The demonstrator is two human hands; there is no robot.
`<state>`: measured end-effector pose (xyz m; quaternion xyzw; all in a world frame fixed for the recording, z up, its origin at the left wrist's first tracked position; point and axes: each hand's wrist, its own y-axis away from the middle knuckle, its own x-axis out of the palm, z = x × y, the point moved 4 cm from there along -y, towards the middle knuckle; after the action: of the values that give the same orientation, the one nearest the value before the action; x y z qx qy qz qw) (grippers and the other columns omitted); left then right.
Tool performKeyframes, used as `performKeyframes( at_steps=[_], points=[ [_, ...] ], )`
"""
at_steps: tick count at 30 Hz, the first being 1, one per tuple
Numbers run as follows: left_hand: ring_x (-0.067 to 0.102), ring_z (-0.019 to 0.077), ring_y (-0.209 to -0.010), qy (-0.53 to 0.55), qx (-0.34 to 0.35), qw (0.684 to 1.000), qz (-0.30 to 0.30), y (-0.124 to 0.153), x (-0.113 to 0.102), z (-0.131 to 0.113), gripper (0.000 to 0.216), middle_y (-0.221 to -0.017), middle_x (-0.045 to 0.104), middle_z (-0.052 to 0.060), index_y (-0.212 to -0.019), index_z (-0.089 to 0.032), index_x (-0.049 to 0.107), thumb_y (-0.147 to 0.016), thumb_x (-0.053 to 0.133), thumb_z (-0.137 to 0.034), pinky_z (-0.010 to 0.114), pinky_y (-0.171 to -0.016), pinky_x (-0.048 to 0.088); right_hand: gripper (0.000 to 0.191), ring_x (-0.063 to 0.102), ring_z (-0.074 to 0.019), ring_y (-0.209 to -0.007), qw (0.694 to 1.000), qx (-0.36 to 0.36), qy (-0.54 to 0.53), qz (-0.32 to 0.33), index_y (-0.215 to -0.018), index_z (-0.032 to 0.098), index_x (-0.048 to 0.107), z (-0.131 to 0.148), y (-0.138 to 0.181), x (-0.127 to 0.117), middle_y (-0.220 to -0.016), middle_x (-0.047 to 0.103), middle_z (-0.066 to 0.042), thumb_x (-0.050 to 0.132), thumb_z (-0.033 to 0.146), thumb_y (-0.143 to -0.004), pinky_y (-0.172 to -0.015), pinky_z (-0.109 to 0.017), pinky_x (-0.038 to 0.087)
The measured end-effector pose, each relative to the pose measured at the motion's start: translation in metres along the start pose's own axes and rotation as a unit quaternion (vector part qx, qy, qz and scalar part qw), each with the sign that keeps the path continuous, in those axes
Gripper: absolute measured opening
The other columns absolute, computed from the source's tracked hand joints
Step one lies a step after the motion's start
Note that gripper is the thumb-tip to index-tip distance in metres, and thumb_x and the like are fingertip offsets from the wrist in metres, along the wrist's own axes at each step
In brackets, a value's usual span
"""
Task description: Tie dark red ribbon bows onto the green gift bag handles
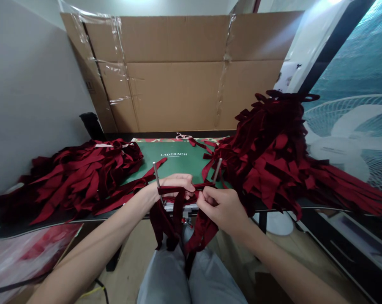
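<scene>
A dark red velvet ribbon (pixel 175 211) is wrapped around two upright metal pegs (pixel 156 174) at the table's front edge, its ends hanging down over my lap. My left hand (pixel 173 183) is closed over the ribbon between the pegs. My right hand (pixel 222 207) pinches the ribbon just right of centre, below the right peg (pixel 217 168). A green box (pixel 175 162) with white lettering lies flat behind the pegs.
A heap of red ribbon strips (pixel 83 173) lies on the left of the table, and a taller heap (pixel 273 147) on the right. Taped cardboard (pixel 178 71) stands behind. A white fan (pixel 349 139) is at the right, a plastic bag (pixel 26 253) at lower left.
</scene>
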<state>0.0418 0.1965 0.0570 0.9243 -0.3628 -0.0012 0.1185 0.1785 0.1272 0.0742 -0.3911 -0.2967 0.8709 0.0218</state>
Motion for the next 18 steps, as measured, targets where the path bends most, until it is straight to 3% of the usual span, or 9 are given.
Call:
performKeyframes(
  at_steps=[3, 8, 18],
  points=[
    [0.039, 0.0082, -0.045, 0.034, -0.005, 0.999, 0.04, -0.001, 0.0, 0.002, 0.024, -0.049, 0.043, -0.007, -0.06, -0.02, 0.038, -0.061, 0.062, -0.021, 0.021, -0.042, 0.026, 0.033, 0.028, -0.0056, -0.044, 1.0, -0.002, -0.007, 0.001, -0.054, 0.018, 0.028, 0.002, -0.002, 0.0, -0.048, 0.026, 0.007, 0.05, 0.02, -0.078, -0.048, -0.023, 0.021],
    [0.025, 0.0055, -0.041, 0.021, 0.005, 0.999, 0.031, 0.0, -0.001, 0.0, 0.024, -0.047, 0.035, -0.01, -0.062, -0.02, 0.039, -0.061, 0.063, -0.023, 0.022, -0.039, 0.014, 0.034, 0.027, -0.0057, -0.045, 0.999, 0.002, -0.033, 0.011, -0.053, 0.018, 0.028, 0.005, -0.004, -0.001, -0.047, 0.025, 0.007, 0.05, 0.02, -0.078, -0.047, -0.022, 0.022],
    [0.025, 0.0041, -0.043, 0.024, 0.036, 0.998, 0.036, 0.0, 0.003, -0.007, 0.027, -0.056, 0.035, -0.009, -0.065, -0.019, 0.039, -0.057, 0.065, -0.017, 0.021, -0.04, 0.016, 0.032, 0.024, -0.0053, -0.044, 0.996, -0.006, -0.082, 0.037, -0.05, 0.018, 0.029, 0.008, -0.011, -0.005, -0.045, 0.025, 0.008, 0.051, 0.015, -0.073, -0.045, -0.02, 0.022]
  ],
)
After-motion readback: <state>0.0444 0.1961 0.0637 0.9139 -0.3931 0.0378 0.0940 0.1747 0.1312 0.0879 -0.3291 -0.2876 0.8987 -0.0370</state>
